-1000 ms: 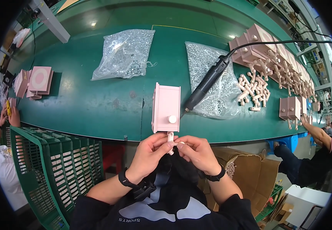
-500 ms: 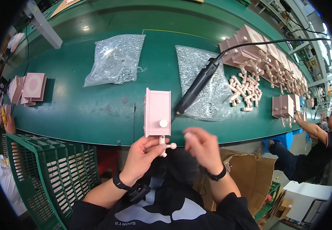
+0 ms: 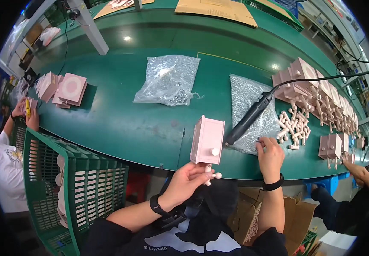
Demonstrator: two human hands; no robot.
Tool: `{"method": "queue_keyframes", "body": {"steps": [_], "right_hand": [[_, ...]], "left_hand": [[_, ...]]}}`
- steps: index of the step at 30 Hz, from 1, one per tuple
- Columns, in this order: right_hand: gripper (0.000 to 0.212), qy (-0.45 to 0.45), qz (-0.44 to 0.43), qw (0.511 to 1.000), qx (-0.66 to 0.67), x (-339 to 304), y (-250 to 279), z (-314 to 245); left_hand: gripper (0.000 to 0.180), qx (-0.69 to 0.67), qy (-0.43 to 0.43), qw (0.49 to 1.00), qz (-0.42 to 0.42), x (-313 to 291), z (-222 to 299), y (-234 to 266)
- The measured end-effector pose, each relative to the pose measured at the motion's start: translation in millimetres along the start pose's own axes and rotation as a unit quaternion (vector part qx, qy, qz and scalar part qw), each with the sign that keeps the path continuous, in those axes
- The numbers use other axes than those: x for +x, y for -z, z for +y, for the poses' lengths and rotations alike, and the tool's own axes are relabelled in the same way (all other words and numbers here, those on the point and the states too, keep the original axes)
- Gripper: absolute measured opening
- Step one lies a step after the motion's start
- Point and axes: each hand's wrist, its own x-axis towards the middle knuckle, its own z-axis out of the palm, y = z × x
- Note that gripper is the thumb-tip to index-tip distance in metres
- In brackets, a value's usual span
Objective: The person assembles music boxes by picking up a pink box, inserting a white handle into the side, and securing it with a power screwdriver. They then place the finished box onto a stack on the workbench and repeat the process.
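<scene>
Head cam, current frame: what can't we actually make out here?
- Left hand: its fingers cover the base of the pink box, so the grip on the peg under it is unclear.
- Right hand: fingertips rest on the clear bag of small parts; anything pinched is too small to tell.
- Green crate: contents hidden behind its slats.
- Pink blocks at far right: bent and blurred by the fisheye rim.

Matt pink plastic box [image 3: 208,141]
</scene>
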Motion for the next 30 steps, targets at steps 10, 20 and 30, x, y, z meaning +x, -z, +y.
{"method": "queue_keyframes", "body": {"steps": [10,20,30], "right_hand": [[0.008,0.017,-0.012,0.998,0.063,3,-7,8],[0.006,0.009,0.035,0.991,0.127,-2,-3,5],[0.008,-0.092,-0.005,0.968,0.231,-3,0,4]], "left_hand": [[0.021,0.303,-0.078,0.934,0.175,-22,80,59],[0.013,0.687,-0.367,0.597,0.192,127,113,68],[0.011,0.749,-0.316,0.544,0.208,147,110,77]]}}
